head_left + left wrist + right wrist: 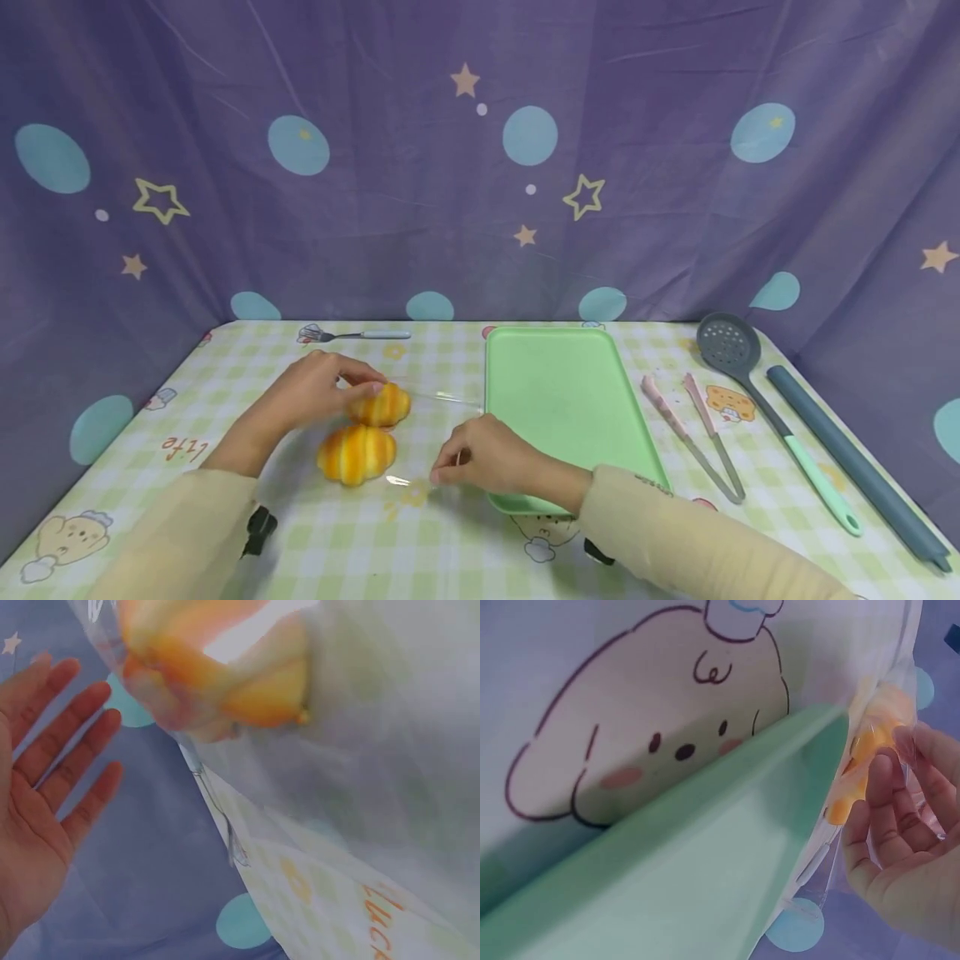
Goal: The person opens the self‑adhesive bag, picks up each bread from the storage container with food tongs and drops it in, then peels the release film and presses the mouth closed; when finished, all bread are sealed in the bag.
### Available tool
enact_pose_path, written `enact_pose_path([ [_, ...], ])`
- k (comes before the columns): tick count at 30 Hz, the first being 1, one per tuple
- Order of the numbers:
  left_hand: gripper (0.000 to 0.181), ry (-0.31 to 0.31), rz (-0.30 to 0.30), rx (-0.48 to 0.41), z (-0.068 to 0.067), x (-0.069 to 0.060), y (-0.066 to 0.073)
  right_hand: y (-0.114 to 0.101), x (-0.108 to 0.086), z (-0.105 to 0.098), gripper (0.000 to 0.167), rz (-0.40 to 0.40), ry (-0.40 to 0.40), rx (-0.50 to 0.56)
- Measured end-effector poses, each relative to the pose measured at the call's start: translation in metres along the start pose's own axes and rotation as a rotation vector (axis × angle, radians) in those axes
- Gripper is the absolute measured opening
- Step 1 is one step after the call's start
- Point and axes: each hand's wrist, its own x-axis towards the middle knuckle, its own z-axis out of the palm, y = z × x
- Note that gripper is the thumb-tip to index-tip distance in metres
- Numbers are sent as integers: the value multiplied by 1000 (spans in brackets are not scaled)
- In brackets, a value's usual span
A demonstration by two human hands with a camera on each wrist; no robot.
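Two orange-and-yellow striped bread rolls, an upper roll [384, 406] and a lower roll [357, 455], lie close together left of the tray. A clear plastic bag [446, 397] shows by its glints to their right. In the left wrist view a roll [262, 682] appears through the shiny plastic. My left hand [318, 387] is at the upper roll; its fingers are extended and spread in the left wrist view. Between thumb and fingertips, my right hand [483, 457] pinches the bag's edge beside the tray. Whether both rolls are fully inside the bag, I cannot tell.
A green tray [562, 392] stands right of the rolls, partly under my right forearm. Beyond it are pink-tipped tongs [701, 437], a slotted skimmer [729, 343] and a dark grey-blue rod [847, 458]. At the back left lies a fork [360, 336] on the checked tablecloth.
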Motion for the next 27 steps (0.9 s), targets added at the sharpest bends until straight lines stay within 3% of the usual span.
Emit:
enact_pose_path([
  [9, 38, -92, -108, -60, 8, 33, 18, 2, -1, 2, 5, -59, -17, -49],
  [12, 44, -75, -191, -63, 16, 44, 28, 1, 0, 2, 4, -72, -17, -57],
  [16, 40, -28, -253, -42, 29, 56, 41, 0, 0, 3, 4, -74, -22, -78],
  [21, 29, -25, -246, -29, 39, 65, 51, -1, 1, 2, 4, -78, -26, -109],
  [27, 19, -65, -266, -82, 46, 73, 56, -1, 0, 2, 5, -86, -20, -126],
])
